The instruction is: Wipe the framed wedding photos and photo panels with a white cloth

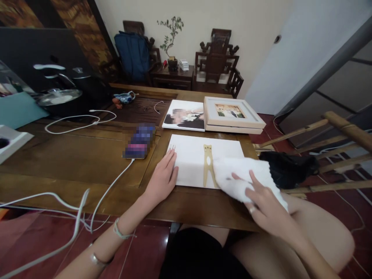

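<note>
A white rectangular panel point(188, 162) lies flat near the table's front edge. Attached to its upward face is a beige easel-style stand leg point(207, 170) with an oval hole. My left hand point(163, 173) rests on the panel's left edge, fingers stretched out flat and holding nothing. In my right hand point(263, 203) is a white wipe point(247, 174), seemingly a tissue or soft cloth, bunched under the fingers. The wipe covers the panel's lower right corner and part of the stand leg, and hangs past the edge.
Behind the panel lie a photo panel point(186, 122) and stacked wooden picture frames point(252, 116). A phone point(139, 141) on a white charging cable point(106, 188) is to the left. Farther left stand a pot point(59, 99) and a kettle point(87, 83). A bamboo chair point(343, 128) stands at right.
</note>
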The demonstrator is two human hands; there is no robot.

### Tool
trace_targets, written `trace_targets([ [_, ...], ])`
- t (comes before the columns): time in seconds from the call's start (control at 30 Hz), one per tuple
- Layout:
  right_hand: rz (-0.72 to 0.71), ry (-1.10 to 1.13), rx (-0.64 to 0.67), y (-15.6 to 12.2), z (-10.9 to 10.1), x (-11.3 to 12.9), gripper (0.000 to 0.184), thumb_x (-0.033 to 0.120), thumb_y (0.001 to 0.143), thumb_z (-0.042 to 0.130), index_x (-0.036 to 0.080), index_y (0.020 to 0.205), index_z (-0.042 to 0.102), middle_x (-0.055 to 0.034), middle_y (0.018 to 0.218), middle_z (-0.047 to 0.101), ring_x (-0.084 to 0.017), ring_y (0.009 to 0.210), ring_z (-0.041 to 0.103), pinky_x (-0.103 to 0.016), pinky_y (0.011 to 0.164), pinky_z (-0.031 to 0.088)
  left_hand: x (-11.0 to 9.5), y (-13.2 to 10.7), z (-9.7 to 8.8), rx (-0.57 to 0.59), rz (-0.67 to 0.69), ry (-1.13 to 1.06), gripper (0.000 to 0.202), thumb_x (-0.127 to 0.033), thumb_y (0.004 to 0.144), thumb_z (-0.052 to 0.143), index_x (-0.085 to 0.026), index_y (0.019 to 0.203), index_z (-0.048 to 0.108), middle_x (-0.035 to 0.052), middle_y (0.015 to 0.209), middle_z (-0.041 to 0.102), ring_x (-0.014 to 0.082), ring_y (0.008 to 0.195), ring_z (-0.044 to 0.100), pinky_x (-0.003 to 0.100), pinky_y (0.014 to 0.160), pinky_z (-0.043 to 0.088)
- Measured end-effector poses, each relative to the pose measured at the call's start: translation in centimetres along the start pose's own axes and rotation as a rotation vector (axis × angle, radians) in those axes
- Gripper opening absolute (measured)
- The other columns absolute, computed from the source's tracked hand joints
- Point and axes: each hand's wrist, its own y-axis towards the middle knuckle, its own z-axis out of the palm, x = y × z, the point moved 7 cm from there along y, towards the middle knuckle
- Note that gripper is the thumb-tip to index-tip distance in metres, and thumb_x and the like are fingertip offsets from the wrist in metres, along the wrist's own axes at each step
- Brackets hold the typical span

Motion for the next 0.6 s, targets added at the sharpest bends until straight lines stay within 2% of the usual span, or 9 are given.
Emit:
trace_targets([
  [0.1, -0.056, 0.065, 0.051, -2.5, -0.1, 0.9, 0.021, 0.01, 0.075, 0.039, 0.022, 0.076, 0.056, -0.0088, 0.121, 0.063, -0.032, 0.122, 0.049, -0.052, 0.098, 0.039, 0.0, 0.0, 0.0, -0.006, 0.007, 0.008, 0.046, -0.023, 0.094, 0.036, -0.009, 0.138, 0.037, 0.0196, 0.147, 0.036, 0.0284, 0.138, 0.031, 0.05, 0.11, 0.031],
  [0.2, 0.041, 0.122, 0.044, -2.0, -0.3, -1.6, 0.02, 0.017, 0.079, 0.041, 0.023, 0.08, 0.061, -0.0102, 0.106, 0.068, -0.033, 0.12, 0.05, -0.047, 0.088, 0.048, 0.1, 0.0, 0.1, -0.006, 0.003, 0.021, 0.046, -0.023, 0.094, 0.036, -0.008, 0.137, 0.038, 0.0205, 0.146, 0.037, 0.0285, 0.138, 0.031, 0.05, 0.111, 0.032],
  [0.3, 0.147, 0.167, 0.001, 1.7, -0.2, -4.8, 0.018, 0.02, 0.076, 0.042, 0.021, 0.077, 0.06, -0.0104, 0.097, 0.068, -0.033, 0.109, 0.057, -0.047, 0.083, 0.05, 0.1, 0.0, 0.2, 0.001, 0.003, 0.031, 0.046, -0.023, 0.094, 0.036, -0.007, 0.137, 0.038, 0.0205, 0.146, 0.036, 0.0286, 0.138, 0.031, 0.05, 0.11, 0.032],
  [0.4, 0.12, 0.234, -0.056, 7.1, 0.0, -5.9, 0.016, 0.018, 0.076, 0.04, 0.022, 0.066, 0.051, -0.0016, 0.063, 0.06, -0.024, 0.073, 0.062, -0.052, 0.097, 0.038, 0.1, -0.1, 0.2, 0.005, 0.008, 0.041, 0.046, -0.023, 0.094, 0.036, -0.006, 0.137, 0.038, 0.0209, 0.146, 0.036, 0.0287, 0.138, 0.031, 0.05, 0.11, 0.032],
  [0.43, 0.142, 0.254, -0.104, 8.7, 0.1, -6.1, 0.015, 0.017, 0.076, 0.039, 0.021, 0.067, 0.05, -0.0008, 0.062, 0.059, -0.023, 0.069, 0.06, -0.054, 0.1, 0.034, 0.1, 0.0, 0.2, 0.006, 0.01, 0.043, 0.046, -0.023, 0.094, 0.037, -0.006, 0.137, 0.038, 0.0208, 0.146, 0.036, 0.0285, 0.138, 0.031, 0.05, 0.11, 0.032],
  [0.53, 0.204, 0.261, -0.2, 12.2, 0.8, -5.4, 0.018, 0.012, 0.076, 0.034, 0.02, 0.075, 0.051, -0.0031, 0.07, 0.062, -0.024, 0.076, 0.06, -0.061, 0.103, 0.024, 0.0, 0.0, 0.1, 0.012, 0.009, 0.044, 0.046, -0.023, 0.094, 0.036, -0.008, 0.138, 0.037, 0.0197, 0.147, 0.035, 0.0277, 0.138, 0.03, 0.05, 0.11, 0.032],
  [0.6, 0.208, 0.263, -0.214, 12.9, 1.6, -3.9, 0.022, 0.01, 0.076, 0.033, 0.02, 0.081, 0.052, -0.0053, 0.079, 0.066, -0.026, 0.086, 0.061, -0.062, 0.104, 0.02, 0.0, -0.1, 0.1, 0.013, 0.007, 0.041, 0.046, -0.023, 0.094, 0.036, -0.009, 0.138, 0.037, 0.0191, 0.147, 0.035, 0.0274, 0.138, 0.03, 0.05, 0.11, 0.032],
])
